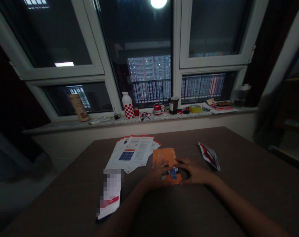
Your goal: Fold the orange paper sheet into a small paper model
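An orange printed leaflet with a dark blue picture near its lower edge lies on the brown table in front of me. My left hand rests over its left side, fingers stretched out across the orange surface. At the leaflet's right edge is my right hand, its thumb and fingers spread apart and the fingertips touching the paper. Neither hand is closed around anything. Both hands cover parts of the leaflet's lower half.
Beyond my left hand, printed sheets lie fanned out. A partly blurred white-and-red paper item sits near my left forearm. On the right stands a folded red-and-white leaflet. The windowsill holds a checkered bottle, a cup and yellow tape.
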Motion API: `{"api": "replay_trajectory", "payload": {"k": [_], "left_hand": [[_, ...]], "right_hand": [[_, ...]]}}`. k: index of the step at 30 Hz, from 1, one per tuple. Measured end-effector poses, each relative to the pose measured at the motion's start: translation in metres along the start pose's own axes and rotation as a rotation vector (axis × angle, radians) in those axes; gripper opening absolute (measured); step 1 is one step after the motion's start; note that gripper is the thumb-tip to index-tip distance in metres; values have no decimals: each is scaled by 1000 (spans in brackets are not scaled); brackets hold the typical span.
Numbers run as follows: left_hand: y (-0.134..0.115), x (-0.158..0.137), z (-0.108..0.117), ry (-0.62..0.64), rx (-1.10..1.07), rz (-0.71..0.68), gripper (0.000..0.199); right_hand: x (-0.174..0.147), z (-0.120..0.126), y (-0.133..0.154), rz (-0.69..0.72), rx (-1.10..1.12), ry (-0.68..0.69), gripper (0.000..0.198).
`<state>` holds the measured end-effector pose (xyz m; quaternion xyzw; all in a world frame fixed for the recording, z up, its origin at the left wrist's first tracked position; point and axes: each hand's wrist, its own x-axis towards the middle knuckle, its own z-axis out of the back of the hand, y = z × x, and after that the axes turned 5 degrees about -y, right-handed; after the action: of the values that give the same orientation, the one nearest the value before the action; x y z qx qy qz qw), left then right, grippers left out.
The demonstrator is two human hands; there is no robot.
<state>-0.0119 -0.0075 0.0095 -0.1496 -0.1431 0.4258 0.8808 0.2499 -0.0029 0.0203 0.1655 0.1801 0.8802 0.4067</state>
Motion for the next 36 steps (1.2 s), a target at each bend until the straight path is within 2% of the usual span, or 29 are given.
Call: {"api": "replay_trajectory", "payload": {"k": [7, 12, 17, 23, 31, 36], "left_hand": [[-2, 1, -1, -65, -39, 29, 57], [-2, 4, 2, -70, -109, 70, 47], [0, 5, 0, -93, -150, 67, 45], [3, 5, 2, -82, -294, 60, 43], [2, 5, 7, -217, -518, 50, 31], [3, 5, 4, -330, -528, 65, 33]], "right_hand": [[-1, 4, 7, 17, -7, -30, 65], [-1, 2, 3, 75, 23, -82, 59], [3, -7, -3, 147, 31, -187, 30], [7, -11, -7, 196, 86, -204, 32], [7, -8, -14, -24, 58, -300, 38], [9, -8, -14, -86, 45, -345, 37]]}}
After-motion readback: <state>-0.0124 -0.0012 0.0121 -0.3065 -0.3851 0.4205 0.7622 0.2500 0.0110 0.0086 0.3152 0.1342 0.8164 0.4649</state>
